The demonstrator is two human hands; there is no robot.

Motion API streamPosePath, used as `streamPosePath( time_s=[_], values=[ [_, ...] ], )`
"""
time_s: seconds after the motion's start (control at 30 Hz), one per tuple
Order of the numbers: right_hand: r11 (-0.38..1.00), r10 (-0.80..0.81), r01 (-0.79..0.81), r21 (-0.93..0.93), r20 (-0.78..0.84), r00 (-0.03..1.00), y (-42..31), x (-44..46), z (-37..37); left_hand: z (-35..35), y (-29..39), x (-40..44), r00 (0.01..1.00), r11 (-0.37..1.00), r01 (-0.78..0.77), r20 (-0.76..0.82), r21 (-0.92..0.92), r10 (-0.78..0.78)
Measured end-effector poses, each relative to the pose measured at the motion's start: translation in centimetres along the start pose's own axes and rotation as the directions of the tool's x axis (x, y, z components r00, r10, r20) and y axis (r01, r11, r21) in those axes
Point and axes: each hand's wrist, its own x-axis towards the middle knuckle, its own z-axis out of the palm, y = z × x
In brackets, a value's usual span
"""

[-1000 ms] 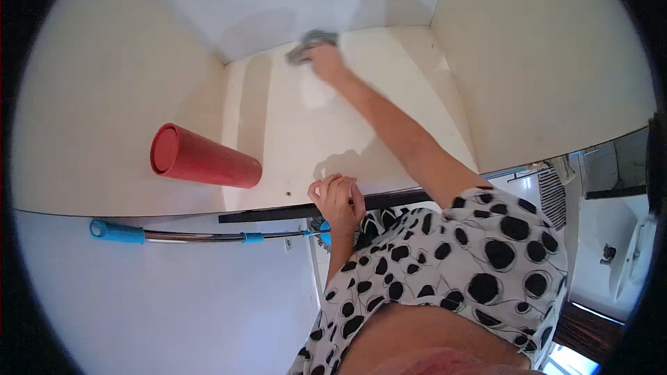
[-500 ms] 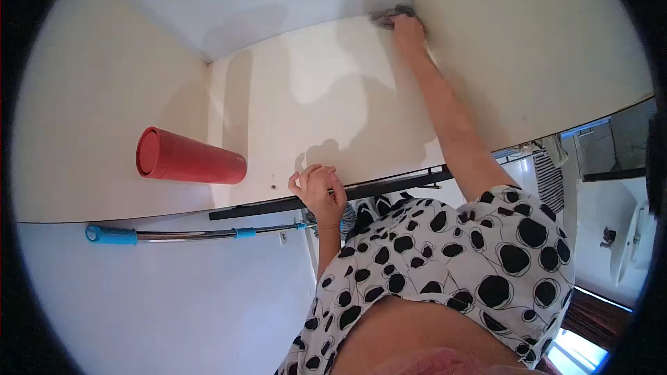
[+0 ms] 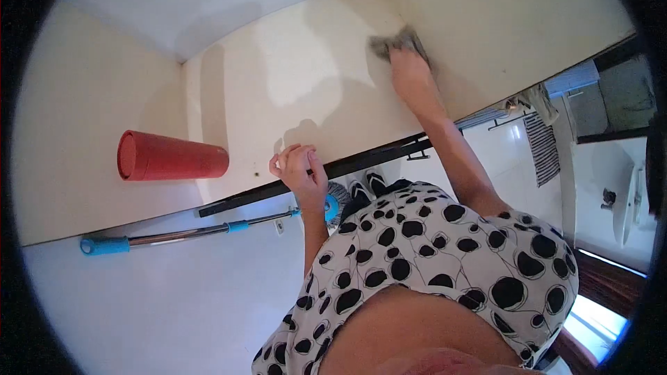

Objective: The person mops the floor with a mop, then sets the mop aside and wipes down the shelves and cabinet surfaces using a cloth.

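My right hand [image 3: 411,77] is closed on a crumpled grey cloth [image 3: 381,47], pressing it to the cream shelf board [image 3: 285,41] beside the right side panel. The cloth is slightly blurred. My left hand [image 3: 301,168] hovers at the dark front edge of the shelf, fingers loosely bent and apart, with nothing in them. To its left, a red cylindrical container [image 3: 174,156] lies within the cabinet, its round end turned to the left.
Below the shelf's dark edge strip [image 3: 313,175] a mop [image 3: 180,237] with blue fittings leans across. A striped cloth [image 3: 542,149] hangs at the right, near a white washbasin [image 3: 622,225]. Side panels bound the shelf left and right.
My right hand has drawn the cloth from the back right corner toward the front along the right panel. The view has shifted a little; my left hand stays near the edge.
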Motion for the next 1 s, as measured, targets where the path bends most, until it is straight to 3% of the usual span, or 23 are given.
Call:
streamPosePath(
  time_s=[0.07,0.13,0.27,0.33,0.4,0.53,0.6,0.7,0.8,0.9,0.97,1.0],
  values=[
    [0.999,-0.036,0.034,-0.021,-0.112,0.993,1.1,-4.9,0.6,0.1,-0.4,-0.2,1.0,1.0,0.0,-0.012,-0.025,-0.001],
    [0.999,-0.005,0.005,-0.046,0.002,1.0,1.7,-8.1,-0.1,0.2,-0.9,-0.6,1.0,0.998,0.005,0.016,-0.055,-0.004],
    [0.998,0.067,-0.067,-0.015,-0.029,0.997,1.0,-7.4,0.3,-0.2,-0.6,-0.1,0.996,1.0,-0.007,0.089,-0.029,0.01],
    [0.989,0.143,-0.141,-0.041,0.051,0.988,-0.5,-4.2,-0.9,0.0,-0.6,-0.1,0.996,0.999,-0.033,0.087,-0.019,0.035],
    [0.996,0.027,-0.04,-0.083,-0.151,0.988,-0.4,0.2,2.0,0.0,-0.8,-0.2,0.996,0.999,-0.035,0.081,-0.015,0.036],
    [0.99,0.073,-0.09,-0.107,-0.154,0.985,0.0,11.7,3.7,0.2,0.1,-0.1,0.999,0.999,-0.03,0.03,-0.019,0.031],
    [0.99,0.134,-0.139,-0.007,-0.211,0.968,1.2,18.0,5.5,0.4,0.3,0.0,1.0,0.999,-0.027,0.003,-0.021,0.027],
    [0.99,-0.018,-0.007,-0.142,-0.178,0.984,2.4,21.9,3.9,0.2,1.3,0.0,1.0,0.999,-0.023,-0.004,-0.047,0.022],
    [1.0,-0.015,0.007,-0.028,-0.28,0.96,3.3,21.6,4.8,0.1,2.0,0.3,1.0,0.998,-0.019,-0.009,-0.066,0.018],
    [0.973,-0.176,0.208,0.104,-0.252,0.952,1.9,16.7,3.8,0.1,1.8,0.3,0.999,0.998,-0.039,-0.017,-0.059,0.038],
    [0.876,-0.266,0.346,0.337,-0.26,0.928,-1.6,10.2,4.5,-0.1,1.1,-0.1,0.999,0.996,-0.045,-0.009,-0.074,0.044],
    [0.815,-0.261,0.306,0.492,-0.159,0.952,-4.0,6.5,3.2,-0.2,1.0,-0.1,0.999,0.995,-0.038,0.001,-0.094,0.038]
  ],
)
